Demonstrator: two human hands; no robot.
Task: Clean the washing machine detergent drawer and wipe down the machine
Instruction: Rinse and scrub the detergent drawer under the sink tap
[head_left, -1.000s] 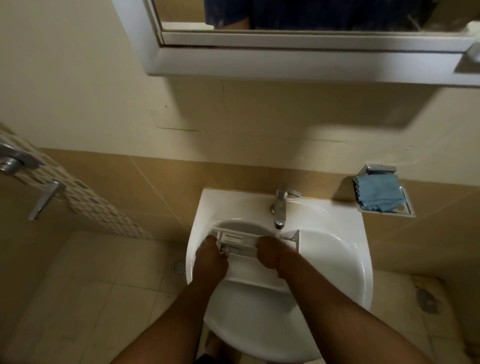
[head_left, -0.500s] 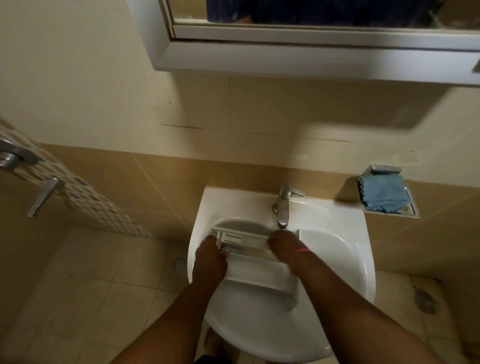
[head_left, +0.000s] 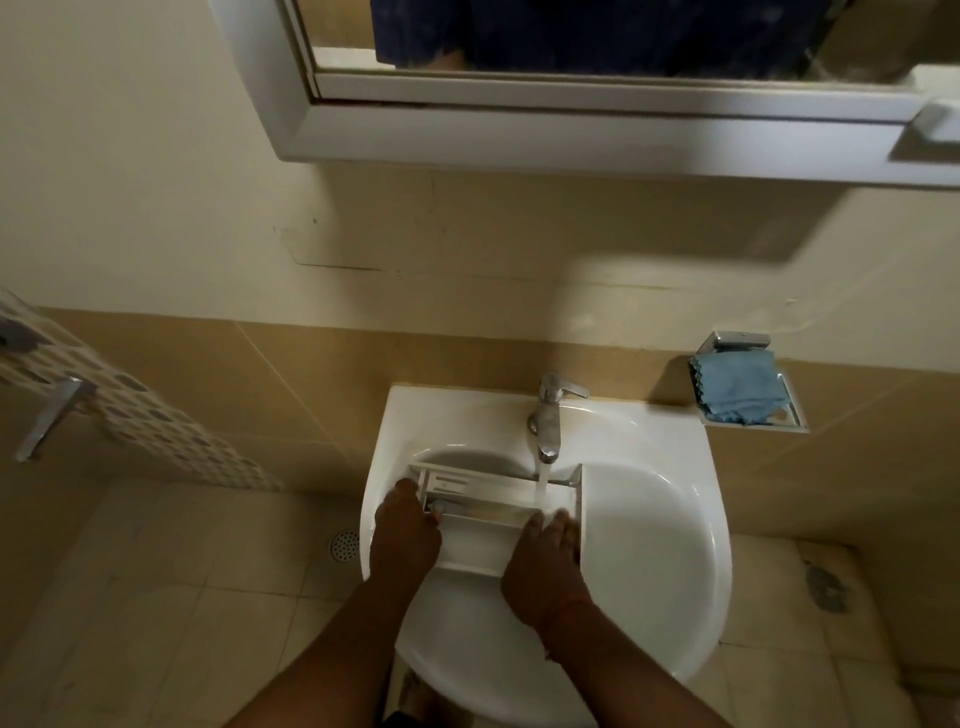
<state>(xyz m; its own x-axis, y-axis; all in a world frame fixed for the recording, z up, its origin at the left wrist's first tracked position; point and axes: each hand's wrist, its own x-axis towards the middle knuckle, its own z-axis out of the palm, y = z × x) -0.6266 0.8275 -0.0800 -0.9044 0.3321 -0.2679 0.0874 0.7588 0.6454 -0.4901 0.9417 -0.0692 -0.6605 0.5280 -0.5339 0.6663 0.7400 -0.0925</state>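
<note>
The white detergent drawer (head_left: 485, 499) lies across the basin of the white sink (head_left: 654, 519), under the chrome tap (head_left: 548, 415). A stream of water runs from the tap into the drawer's right part. My left hand (head_left: 405, 535) grips the drawer's left end, thumb over its rim. My right hand (head_left: 545, 561) holds the drawer's right front part, fingers laid over its edge near the water.
A folded blue cloth (head_left: 737, 387) lies in a metal wall dish (head_left: 795, 415) right of the sink. A mirror cabinet (head_left: 571, 130) hangs overhead. A floor drain (head_left: 345, 544) is left of the sink, a shower lever (head_left: 49, 415) at far left.
My right hand came down from the tap to the drawer's right front. Water now runs from the tap into the drawer. My left hand kept its grip.
</note>
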